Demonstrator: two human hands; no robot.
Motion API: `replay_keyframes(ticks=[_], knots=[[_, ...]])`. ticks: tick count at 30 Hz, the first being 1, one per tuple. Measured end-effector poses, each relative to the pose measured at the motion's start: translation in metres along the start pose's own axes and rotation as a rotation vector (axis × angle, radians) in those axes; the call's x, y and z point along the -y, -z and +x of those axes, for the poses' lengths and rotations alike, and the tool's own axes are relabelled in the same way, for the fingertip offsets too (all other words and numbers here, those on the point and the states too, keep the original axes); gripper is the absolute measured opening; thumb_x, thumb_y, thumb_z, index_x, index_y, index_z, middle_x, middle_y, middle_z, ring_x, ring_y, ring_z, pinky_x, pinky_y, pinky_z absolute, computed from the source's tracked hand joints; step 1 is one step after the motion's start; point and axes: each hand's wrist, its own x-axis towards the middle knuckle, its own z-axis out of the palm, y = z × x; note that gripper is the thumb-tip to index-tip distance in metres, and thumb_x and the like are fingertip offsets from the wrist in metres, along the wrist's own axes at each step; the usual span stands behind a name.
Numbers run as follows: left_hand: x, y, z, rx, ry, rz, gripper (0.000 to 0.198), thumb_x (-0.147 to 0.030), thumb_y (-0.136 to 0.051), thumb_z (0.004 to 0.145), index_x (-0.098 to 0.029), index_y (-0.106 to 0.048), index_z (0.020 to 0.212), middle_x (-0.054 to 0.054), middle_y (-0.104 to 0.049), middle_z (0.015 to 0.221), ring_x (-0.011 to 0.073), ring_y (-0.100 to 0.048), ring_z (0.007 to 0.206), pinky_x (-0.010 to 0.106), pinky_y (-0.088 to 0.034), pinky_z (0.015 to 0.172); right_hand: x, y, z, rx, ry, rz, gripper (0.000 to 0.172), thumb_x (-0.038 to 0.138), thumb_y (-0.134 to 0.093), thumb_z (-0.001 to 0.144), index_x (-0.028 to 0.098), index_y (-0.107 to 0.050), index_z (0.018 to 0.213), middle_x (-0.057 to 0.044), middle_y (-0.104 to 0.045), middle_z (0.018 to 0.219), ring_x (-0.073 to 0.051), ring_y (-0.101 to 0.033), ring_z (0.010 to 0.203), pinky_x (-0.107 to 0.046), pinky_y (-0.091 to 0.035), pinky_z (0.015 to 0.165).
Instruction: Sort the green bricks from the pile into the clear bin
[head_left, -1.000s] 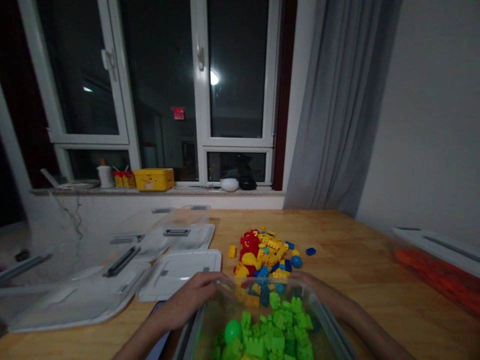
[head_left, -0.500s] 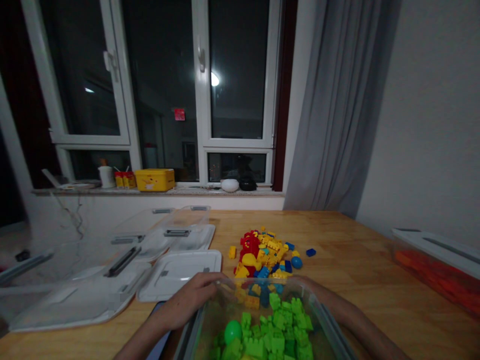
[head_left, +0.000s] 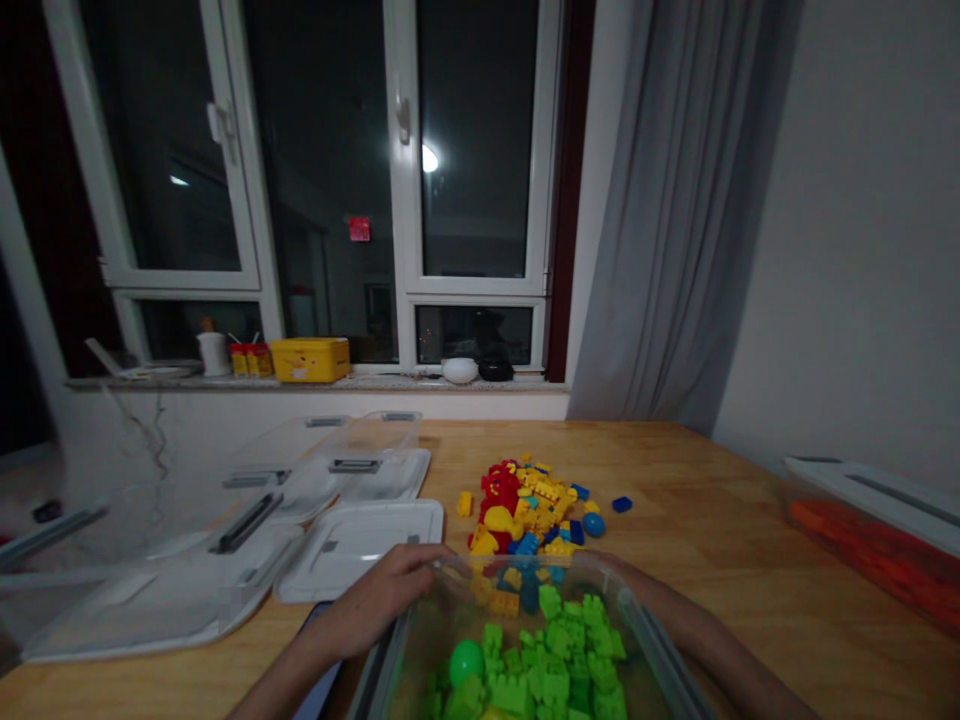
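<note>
A clear plastic bin (head_left: 409,640) sits at the table's near edge, filled with green bricks (head_left: 555,665) and a green ball (head_left: 466,660). My left hand (head_left: 382,600) curls over the bin's far left corner and grips the rim. On the bin's far right corner rests my right hand (head_left: 637,585), its fingers wrapped on the rim and partly hidden behind the plastic. Just beyond the bin lies a pile of red, yellow and blue bricks (head_left: 529,505) on the wooden table (head_left: 712,540).
Several clear lids and empty bins (head_left: 247,530) lie on the table's left side. A lidded bin of orange-red pieces (head_left: 877,535) stands at the right edge. The windowsill holds a yellow box (head_left: 309,358), a cup and bowls. A grey curtain (head_left: 675,220) hangs at the right.
Almost nothing differs. Both hands stay on the bin's far corners; the right hand has slipped slightly lower behind the rim.
</note>
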Motion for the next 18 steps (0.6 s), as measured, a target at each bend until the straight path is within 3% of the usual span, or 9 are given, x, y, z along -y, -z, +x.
replay_keyframes(ticks=[4, 8, 18], knots=[[-0.002, 0.000, 0.000, -0.007, 0.005, 0.005, 0.036, -0.025, -0.044, 0.089, -0.023, -0.077, 0.103, 0.000, -0.078, 0.110, 0.0222, -0.064, 0.108, 0.030, -0.045, 0.100, 0.005, 0.006, 0.000, -0.035, 0.050, -0.045, 0.034, 0.048, -0.063, 0.084, 0.023, -0.074, 0.104, -0.008, -0.073, 0.110, -0.028, -0.063, 0.101, -0.041, -0.049, 0.097], [-0.005, 0.001, 0.000, 0.019, 0.013, 0.010, 0.037, -0.027, -0.043, 0.089, -0.022, -0.077, 0.103, 0.001, -0.077, 0.110, 0.0225, -0.065, 0.108, 0.030, -0.046, 0.099, 0.010, 0.014, 0.001, -0.043, 0.043, -0.185, 0.027, 0.044, -0.060, 0.088, 0.022, -0.074, 0.093, -0.008, -0.069, 0.102, -0.024, -0.062, 0.094, -0.037, -0.051, 0.088], [-0.003, 0.000, 0.000, 0.022, 0.003, -0.023, 0.036, -0.033, -0.045, 0.091, -0.023, -0.077, 0.103, 0.001, -0.078, 0.107, 0.0225, -0.064, 0.106, 0.029, -0.046, 0.098, 0.009, 0.018, -0.001, -0.132, -0.028, -0.252, 0.020, 0.033, -0.058, 0.091, 0.022, -0.072, 0.098, -0.008, -0.067, 0.103, -0.024, -0.061, 0.095, -0.037, -0.049, 0.086]])
